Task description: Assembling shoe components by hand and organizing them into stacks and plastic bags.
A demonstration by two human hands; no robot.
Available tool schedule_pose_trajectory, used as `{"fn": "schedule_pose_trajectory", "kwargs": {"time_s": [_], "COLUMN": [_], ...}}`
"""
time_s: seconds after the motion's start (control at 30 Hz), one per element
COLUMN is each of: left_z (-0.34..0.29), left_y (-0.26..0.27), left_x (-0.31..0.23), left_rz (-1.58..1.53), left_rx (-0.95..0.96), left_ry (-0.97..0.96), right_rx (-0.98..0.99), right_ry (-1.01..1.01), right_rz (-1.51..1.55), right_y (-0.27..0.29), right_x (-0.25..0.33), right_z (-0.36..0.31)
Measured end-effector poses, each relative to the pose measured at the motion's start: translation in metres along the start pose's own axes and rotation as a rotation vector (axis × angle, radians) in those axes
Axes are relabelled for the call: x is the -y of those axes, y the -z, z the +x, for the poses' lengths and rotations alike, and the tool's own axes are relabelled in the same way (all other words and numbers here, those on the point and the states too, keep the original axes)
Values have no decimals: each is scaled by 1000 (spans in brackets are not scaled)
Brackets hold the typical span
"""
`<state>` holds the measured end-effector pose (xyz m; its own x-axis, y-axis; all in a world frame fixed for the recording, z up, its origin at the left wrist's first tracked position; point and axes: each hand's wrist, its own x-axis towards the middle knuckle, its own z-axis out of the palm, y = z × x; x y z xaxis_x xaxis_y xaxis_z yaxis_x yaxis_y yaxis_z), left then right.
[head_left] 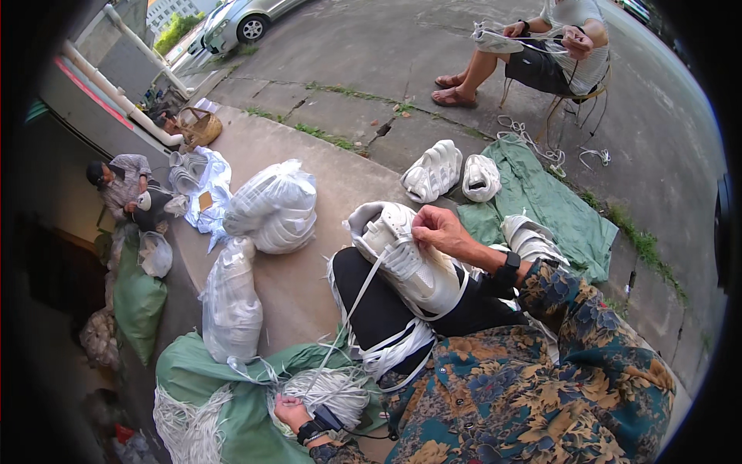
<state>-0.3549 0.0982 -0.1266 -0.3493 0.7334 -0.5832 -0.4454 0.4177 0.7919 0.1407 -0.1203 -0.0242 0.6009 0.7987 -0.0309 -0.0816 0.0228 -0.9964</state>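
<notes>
A white sneaker (410, 259) rests on my lap over black trousers, its opening turned toward the far left. My right hand (444, 232) is closed in a pinch at the lacing along the sneaker's right edge; the fingertips partly hide the lace there. From the sneaker a white shoelace (362, 298) runs taut down to the lower left. At its lower end my left hand (292, 412) is closed around it, beside a bundle of white laces (328, 393). More loose laces (398, 352) lie across my thigh.
Green sacking (185, 363) with laces lies at lower left. Bagged shoes (270, 205) stand at left. Two white sneakers (431, 172) sit ahead, by a green sheet (533, 193) bearing more shoes. One person (568, 58) sits ahead right handling a shoe and lace; another (127, 185) sits far left.
</notes>
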Motion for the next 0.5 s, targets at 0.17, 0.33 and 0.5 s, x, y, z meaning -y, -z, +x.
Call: {"fn": "schedule_pose_trajectory", "kwargs": {"time_s": [0.17, 0.33, 0.5], "left_z": [-80, -162, -204], "left_y": [-100, -193, -242], "left_x": [32, 57, 96], "left_rz": [269, 711, 942], "left_rx": [365, 913, 1148], "left_ry": [-171, -388, -816], "right_rx": [75, 19, -43], "right_ry": [44, 166, 360], "right_rz": [-38, -178, -545], "right_y": [4, -2, -13], "right_x": [3, 2, 19], "right_z": [7, 9, 9]}}
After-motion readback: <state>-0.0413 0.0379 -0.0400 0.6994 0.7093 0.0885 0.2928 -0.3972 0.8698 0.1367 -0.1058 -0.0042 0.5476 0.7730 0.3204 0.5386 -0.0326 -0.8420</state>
